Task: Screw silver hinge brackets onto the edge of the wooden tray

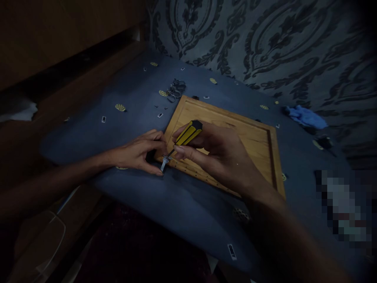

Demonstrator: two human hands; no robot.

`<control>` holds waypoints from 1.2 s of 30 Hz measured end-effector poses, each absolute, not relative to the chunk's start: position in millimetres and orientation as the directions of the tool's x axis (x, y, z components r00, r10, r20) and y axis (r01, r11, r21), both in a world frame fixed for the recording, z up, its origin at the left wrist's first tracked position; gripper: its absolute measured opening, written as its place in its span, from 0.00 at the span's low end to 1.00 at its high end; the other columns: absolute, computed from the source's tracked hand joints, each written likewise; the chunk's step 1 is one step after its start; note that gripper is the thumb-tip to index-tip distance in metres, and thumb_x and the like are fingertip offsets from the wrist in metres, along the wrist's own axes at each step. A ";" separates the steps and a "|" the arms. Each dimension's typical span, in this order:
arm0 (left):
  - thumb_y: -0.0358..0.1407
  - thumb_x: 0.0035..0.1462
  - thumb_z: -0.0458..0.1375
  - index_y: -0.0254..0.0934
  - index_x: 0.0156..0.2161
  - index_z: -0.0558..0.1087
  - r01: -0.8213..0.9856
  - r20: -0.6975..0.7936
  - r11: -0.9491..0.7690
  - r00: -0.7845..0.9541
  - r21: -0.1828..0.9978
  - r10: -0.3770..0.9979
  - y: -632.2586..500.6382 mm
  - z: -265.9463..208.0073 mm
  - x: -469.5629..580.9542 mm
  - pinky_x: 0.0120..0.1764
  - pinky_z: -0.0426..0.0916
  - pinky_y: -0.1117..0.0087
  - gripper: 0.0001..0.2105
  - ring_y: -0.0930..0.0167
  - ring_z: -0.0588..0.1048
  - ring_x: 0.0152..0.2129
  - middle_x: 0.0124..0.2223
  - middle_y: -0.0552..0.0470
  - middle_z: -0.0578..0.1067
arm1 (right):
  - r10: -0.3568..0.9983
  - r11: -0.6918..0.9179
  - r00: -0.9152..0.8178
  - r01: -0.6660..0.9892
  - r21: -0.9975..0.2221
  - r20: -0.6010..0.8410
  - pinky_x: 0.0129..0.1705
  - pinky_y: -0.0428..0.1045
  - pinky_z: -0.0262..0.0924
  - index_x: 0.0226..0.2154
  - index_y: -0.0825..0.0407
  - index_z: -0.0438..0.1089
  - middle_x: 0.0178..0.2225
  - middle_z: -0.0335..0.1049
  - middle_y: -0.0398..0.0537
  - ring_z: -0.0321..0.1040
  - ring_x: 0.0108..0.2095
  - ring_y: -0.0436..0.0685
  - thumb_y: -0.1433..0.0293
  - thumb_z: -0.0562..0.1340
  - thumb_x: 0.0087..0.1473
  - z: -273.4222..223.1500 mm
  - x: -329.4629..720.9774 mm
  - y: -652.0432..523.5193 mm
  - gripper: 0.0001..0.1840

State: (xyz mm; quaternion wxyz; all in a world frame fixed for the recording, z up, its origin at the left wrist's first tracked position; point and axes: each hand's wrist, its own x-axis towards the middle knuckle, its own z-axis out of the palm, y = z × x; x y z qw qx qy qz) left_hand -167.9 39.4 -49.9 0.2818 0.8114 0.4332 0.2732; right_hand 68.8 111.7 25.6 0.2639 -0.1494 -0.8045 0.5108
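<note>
My right hand point(220, 157) grips a yellow-and-black screwdriver point(188, 134), its thumb and fingers round the handle. The shaft slants down to a small metal hinge point(164, 163) at the near left corner of a wooden cabinet door point(250, 139). My left hand point(140, 151) is curled about that hinge, thumb at its lower end and fingers by the door's corner. Small dark holes run along the door's near edge. The screwdriver's tip is too small to make out against the hinge.
The door lies on a blue cloth-covered surface point(138, 196) with a pineapple print. Beyond its far left corner are a heap of metal hinges point(176, 89) and two small screws point(166, 108). A blue cloth point(306, 117) lies at right, and wooden furniture point(73, 35) stands at left.
</note>
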 end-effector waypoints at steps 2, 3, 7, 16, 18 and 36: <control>0.57 0.60 0.69 0.42 0.47 0.78 0.556 0.195 -0.460 0.470 0.692 0.861 39.1 -49.4 -167.8 0.51 0.67 0.61 0.22 0.60 0.69 0.49 0.48 0.49 0.73 | 0.507 0.445 -0.814 -0.035 -0.895 0.284 0.36 0.49 0.77 0.37 0.48 0.77 0.34 0.82 0.42 0.81 0.32 0.54 0.57 0.72 0.63 26.9 69.1 112.5 0.12; 0.57 0.60 0.69 0.42 0.47 0.78 0.561 0.192 -0.458 0.468 0.690 0.863 39.0 -49.2 -167.7 0.51 0.68 0.61 0.22 0.60 0.69 0.49 0.48 0.49 0.73 | 0.512 0.464 -0.806 -0.032 -0.885 0.297 0.35 0.49 0.77 0.36 0.48 0.76 0.33 0.81 0.42 0.81 0.32 0.53 0.58 0.72 0.63 26.3 68.7 112.4 0.12; 0.57 0.60 0.69 0.43 0.47 0.78 0.579 0.178 -0.452 0.467 0.679 0.866 39.0 -49.2 -167.3 0.53 0.67 0.59 0.22 0.60 0.69 0.49 0.48 0.50 0.73 | 0.519 0.573 -0.760 -0.030 -0.819 0.390 0.30 0.48 0.72 0.34 0.47 0.73 0.30 0.78 0.40 0.78 0.30 0.53 0.59 0.73 0.62 18.9 65.9 110.8 0.13; 0.58 0.59 0.69 0.43 0.48 0.78 0.579 0.165 -0.438 0.463 0.687 0.871 38.8 -50.6 -167.6 0.53 0.66 0.59 0.23 0.59 0.69 0.49 0.49 0.49 0.73 | 0.564 0.645 -0.692 0.028 -0.763 0.451 0.25 0.51 0.68 0.32 0.47 0.70 0.27 0.75 0.42 0.74 0.26 0.55 0.57 0.74 0.60 8.3 61.6 109.9 0.17; 0.59 0.59 0.69 0.43 0.47 0.78 0.575 0.171 -0.443 0.465 0.688 0.869 39.2 -51.1 -167.7 0.52 0.66 0.60 0.23 0.60 0.69 0.48 0.48 0.50 0.72 | 0.573 0.650 -0.676 0.029 -0.760 0.464 0.24 0.50 0.66 0.31 0.47 0.70 0.26 0.75 0.41 0.72 0.24 0.54 0.57 0.74 0.60 6.8 60.4 109.5 0.17; 0.59 0.60 0.68 0.40 0.41 0.76 0.552 0.172 -0.434 0.463 0.712 0.870 38.1 -44.8 -166.1 0.49 0.65 0.63 0.23 0.62 0.68 0.46 0.45 0.50 0.70 | 0.627 0.688 -0.518 0.019 -0.726 0.581 0.21 0.50 0.62 0.29 0.45 0.68 0.23 0.69 0.38 0.69 0.21 0.52 0.62 0.75 0.59 6.6 58.9 106.9 0.17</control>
